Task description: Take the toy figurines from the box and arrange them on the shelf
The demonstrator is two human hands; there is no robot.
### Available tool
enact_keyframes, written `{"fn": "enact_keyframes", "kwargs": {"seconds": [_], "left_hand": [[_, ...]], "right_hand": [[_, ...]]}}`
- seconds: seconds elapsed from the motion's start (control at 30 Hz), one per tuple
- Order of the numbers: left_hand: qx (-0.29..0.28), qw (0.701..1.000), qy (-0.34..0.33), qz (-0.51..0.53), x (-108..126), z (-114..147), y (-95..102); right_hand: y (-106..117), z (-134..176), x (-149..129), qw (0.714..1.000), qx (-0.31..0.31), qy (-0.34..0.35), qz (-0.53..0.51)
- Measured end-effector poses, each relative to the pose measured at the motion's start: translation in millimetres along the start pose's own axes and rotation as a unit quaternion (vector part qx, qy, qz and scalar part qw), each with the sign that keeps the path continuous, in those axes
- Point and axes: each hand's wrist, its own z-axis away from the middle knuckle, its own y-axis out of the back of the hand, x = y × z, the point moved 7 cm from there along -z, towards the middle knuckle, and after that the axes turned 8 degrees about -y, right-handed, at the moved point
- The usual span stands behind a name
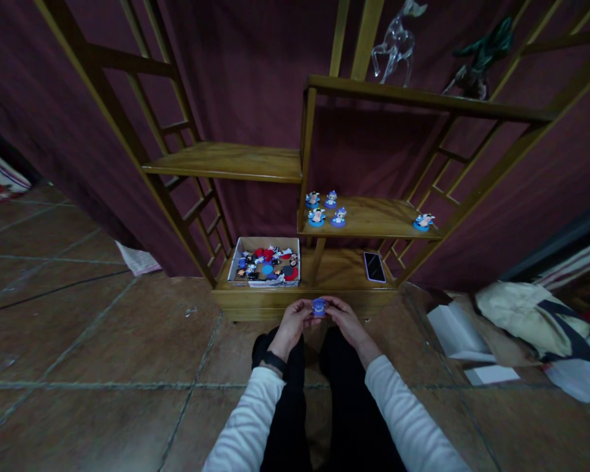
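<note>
A small purple figurine is held between both hands in front of the low shelf. My left hand pinches its left side and my right hand grips the right side. Beyond them, a cardboard box on the bottom shelf holds several small figurines and round bases in red, blue and black. On the middle shelf stand two purple-based figurines, one in front and one behind. Beside them are two blue-based figurines; another blue-based figurine stands at the shelf's right end.
A phone lies on the bottom shelf at right. Up on the top shelf are a clear glass horse and a dark green sculpture. White boxes and a beige bag lie on the floor at right.
</note>
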Motion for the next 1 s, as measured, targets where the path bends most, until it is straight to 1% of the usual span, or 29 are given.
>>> {"fn": "enact_keyframes", "kwargs": {"seconds": [0.1,0.3,0.47,0.63,0.73,0.83,0.93,1.0], "left_hand": [[0.002,1.0,0.008,-0.015,-2,-4,1.0],[0.031,0.999,0.011,-0.007,-8,-9,8.0],[0.062,0.998,0.024,-0.004,-14,-17,14.3],[0.09,0.995,0.032,0.032,-22,-22,13.5],[0.084,0.994,0.034,0.064,-25,-21,10.6],[0.054,0.995,0.042,0.073,-25,-17,7.0],[0.022,0.997,0.047,0.064,-24,-14,3.1],[0.027,0.998,0.033,0.053,-23,-13,3.1]], "right_hand": [[-1,-2,2,1.0,-0.001,-0.023,-0.019],[-1,-8,9,0.996,-0.001,-0.069,-0.056],[2,-13,13,0.995,0.014,-0.07,-0.071],[6,-18,17,0.993,0.048,-0.071,-0.076],[6,-20,16,0.993,0.048,-0.072,-0.082],[6,-18,14,0.994,0.04,-0.074,-0.074],[0,-14,9,0.996,0.001,-0.063,-0.066],[-4,-11,6,0.996,-0.025,-0.056,-0.058]]}}
